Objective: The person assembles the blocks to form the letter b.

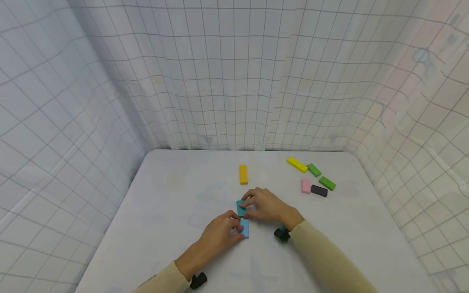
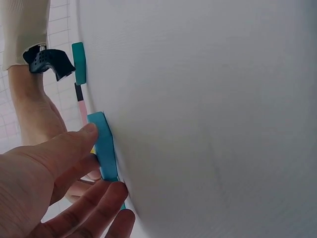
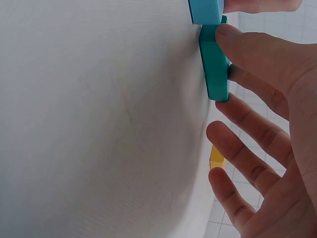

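Note:
Near the middle of the white table, my left hand (image 1: 219, 234) pinches a light blue block (image 1: 245, 228), its thumb at one end and fingertips at the other. In the left wrist view that light blue block (image 2: 104, 144) lies flat on the tabletop. Just beyond it, my right hand (image 1: 266, 205) pinches a teal block (image 1: 240, 208) between thumb and fingers. The right wrist view shows this teal block (image 3: 215, 67) end to end with the light blue block (image 3: 206, 11); whether they touch, I cannot tell. Farther back lies an orange-yellow block (image 1: 243, 174).
At the back right lie a yellow block (image 1: 297, 165), two green blocks (image 1: 314, 170), a pink block (image 1: 305, 186) and a black block (image 1: 319, 191). Another teal block (image 2: 79, 63) sits by my right wrist. Gridded white curtains (image 1: 234, 81) surround the table's back and sides.

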Available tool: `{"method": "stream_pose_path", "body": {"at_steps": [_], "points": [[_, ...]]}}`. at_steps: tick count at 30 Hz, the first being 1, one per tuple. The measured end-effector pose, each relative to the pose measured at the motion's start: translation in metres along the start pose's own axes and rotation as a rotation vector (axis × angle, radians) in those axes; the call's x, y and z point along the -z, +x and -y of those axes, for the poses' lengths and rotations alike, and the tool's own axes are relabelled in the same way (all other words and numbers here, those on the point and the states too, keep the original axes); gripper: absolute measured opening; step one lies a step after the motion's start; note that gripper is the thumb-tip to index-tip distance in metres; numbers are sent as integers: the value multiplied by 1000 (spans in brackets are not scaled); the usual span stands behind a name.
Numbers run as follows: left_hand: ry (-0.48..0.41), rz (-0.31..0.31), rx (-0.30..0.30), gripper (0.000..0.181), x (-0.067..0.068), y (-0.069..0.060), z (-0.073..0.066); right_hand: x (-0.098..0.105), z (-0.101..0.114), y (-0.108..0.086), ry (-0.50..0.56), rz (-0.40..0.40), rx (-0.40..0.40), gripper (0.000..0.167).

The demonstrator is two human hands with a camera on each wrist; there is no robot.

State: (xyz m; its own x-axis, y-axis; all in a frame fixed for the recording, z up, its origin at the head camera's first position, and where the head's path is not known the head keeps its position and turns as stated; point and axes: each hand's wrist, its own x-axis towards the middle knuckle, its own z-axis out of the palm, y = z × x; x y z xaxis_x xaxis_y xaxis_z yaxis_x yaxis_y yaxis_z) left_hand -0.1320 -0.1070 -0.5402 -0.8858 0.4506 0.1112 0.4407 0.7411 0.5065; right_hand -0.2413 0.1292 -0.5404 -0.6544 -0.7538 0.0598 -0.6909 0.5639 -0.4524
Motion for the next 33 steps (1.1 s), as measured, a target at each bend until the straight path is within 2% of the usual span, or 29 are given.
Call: {"method": "stream_pose_path", "body": {"at_steps": [9, 19, 33], "points": [[-34, 10, 34, 21, 1, 3, -2, 0, 1, 0, 1, 7, 2, 39], [-27, 7, 18, 20, 0, 2, 0, -2, -1, 0, 22, 0, -2, 39], [-36, 0, 22, 19, 1, 1, -1, 0, -6, -5, 1, -92, -10, 42]]}}
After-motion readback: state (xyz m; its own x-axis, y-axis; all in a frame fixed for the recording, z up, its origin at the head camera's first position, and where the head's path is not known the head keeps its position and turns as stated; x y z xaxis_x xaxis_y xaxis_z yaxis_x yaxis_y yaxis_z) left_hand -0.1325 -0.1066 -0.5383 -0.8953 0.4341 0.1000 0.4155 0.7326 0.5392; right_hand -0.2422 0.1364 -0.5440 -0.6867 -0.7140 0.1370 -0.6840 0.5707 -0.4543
